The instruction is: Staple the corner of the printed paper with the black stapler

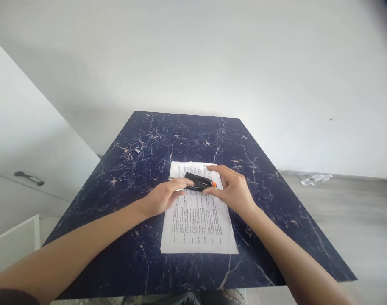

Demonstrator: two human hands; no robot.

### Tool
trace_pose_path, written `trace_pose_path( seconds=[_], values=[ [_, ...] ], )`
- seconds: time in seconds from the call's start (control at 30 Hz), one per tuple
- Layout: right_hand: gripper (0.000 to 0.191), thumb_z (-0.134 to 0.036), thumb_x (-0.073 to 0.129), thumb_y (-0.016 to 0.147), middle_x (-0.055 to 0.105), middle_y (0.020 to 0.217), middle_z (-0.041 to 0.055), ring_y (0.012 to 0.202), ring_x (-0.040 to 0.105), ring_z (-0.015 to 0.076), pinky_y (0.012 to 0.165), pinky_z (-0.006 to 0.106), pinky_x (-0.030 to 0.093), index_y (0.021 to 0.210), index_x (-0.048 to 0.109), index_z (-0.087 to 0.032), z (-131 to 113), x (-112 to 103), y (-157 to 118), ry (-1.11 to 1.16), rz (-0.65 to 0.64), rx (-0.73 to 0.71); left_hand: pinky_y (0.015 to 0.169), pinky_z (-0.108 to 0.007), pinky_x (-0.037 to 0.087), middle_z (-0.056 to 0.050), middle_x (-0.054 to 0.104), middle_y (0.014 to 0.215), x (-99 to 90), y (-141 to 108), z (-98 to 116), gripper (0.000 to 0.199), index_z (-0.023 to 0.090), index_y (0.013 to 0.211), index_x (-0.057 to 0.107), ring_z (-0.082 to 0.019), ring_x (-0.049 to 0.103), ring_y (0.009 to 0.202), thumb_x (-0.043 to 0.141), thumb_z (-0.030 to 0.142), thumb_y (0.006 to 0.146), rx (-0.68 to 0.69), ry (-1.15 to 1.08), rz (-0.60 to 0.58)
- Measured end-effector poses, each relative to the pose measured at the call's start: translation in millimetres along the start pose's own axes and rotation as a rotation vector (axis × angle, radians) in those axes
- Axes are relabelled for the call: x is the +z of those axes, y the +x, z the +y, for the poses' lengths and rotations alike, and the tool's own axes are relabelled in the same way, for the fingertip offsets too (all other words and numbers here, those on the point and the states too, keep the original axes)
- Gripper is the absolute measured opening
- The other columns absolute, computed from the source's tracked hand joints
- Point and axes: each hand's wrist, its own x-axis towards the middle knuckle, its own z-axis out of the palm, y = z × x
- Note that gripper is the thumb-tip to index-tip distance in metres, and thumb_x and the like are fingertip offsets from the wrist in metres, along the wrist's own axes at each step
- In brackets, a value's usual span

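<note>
A black stapler [198, 181] with an orange end lies across the upper part of a printed paper stack [196, 220]. My left hand [164, 195] comes in from the left, its fingertips over the stapler's left end and the thumb just below. At the other end, my right hand [233, 186] curves around the orange tip. Its thumb is by the stapler's near edge, while the index finger reaches over the sheet's top right, apart from the thumb. Whether the right thumb presses on the stapler I cannot tell.
The papers rest on a dark blue marbled table [123, 254]. A small pale piece [137, 150] lies at its far left. Beyond stands a white wall [193, 59]; a white door with a black handle [29, 178] is at left. A clear plastic item [316, 179] lies on the floor at right.
</note>
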Motion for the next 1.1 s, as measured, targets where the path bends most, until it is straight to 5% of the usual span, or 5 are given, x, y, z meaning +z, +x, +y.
trace_pose_path(
  seconds=[0.2, 0.57, 0.73, 0.9, 1.1],
  values=[
    [0.044, -0.017, 0.074, 0.095, 0.074, 0.107, 0.0064, 0.083, 0.07, 0.0161, 0.068, 0.03, 0.059, 0.137, 0.064, -0.024, -26, 17, -11, -0.075, 0.036, -0.568, 0.089, -0.04, 0.064, -0.012, 0.079, 0.113, 1.4, -1, 7, 0.026, 0.023, 0.126, 0.066, -0.024, 0.079, 0.098, 0.062, 0.033, 0.102, -0.083, 0.043, -0.087],
    [0.018, -0.007, 0.069, 0.094, 0.078, 0.101, 0.0066, 0.081, 0.071, 0.0178, 0.063, 0.034, 0.059, 0.109, 0.07, -0.018, -36, 20, -16, -0.265, 0.063, -0.758, 0.082, -0.037, 0.065, -0.007, 0.079, 0.106, 8.3, -7, 3, 0.038, 0.026, 0.138, 0.057, -0.022, 0.078, 0.088, 0.063, 0.025, 0.1, 0.045, 0.077, -0.095],
    [0.021, -0.005, 0.07, 0.093, 0.078, 0.1, 0.0077, 0.08, 0.07, 0.0183, 0.059, 0.034, 0.056, 0.112, 0.072, -0.016, -36, 21, -16, -0.336, 0.078, -0.797, 0.097, -0.044, 0.063, -0.012, 0.071, 0.136, 8.7, -5, 7, 0.059, 0.026, 0.151, 0.046, -0.028, 0.074, 0.115, 0.068, 0.031, 0.096, 0.094, 0.052, -0.122],
    [0.03, -0.006, 0.068, 0.092, 0.078, 0.096, 0.0014, 0.078, 0.071, 0.0171, 0.064, 0.033, 0.059, 0.112, 0.076, -0.028, -11, 16, -5, -0.21, 0.209, -0.567, 0.105, -0.048, 0.056, -0.008, 0.076, 0.122, -15.5, 3, -5, 0.03, 0.027, 0.124, 0.068, -0.028, 0.071, 0.115, 0.062, 0.026, 0.095, -0.106, 0.219, 0.153],
    [0.018, -0.038, 0.077, 0.085, 0.078, 0.085, 0.0051, 0.068, 0.07, 0.021, 0.068, 0.036, 0.056, 0.087, 0.082, -0.022, 91, -37, 15, -0.151, 0.367, 0.228, 0.117, -0.05, 0.043, -0.013, 0.071, 0.126, -101.1, 1, -63, 0.03, 0.019, 0.112, 0.073, -0.033, 0.058, 0.129, 0.051, 0.016, 0.092, -0.488, 0.81, 0.391]
  ],
)
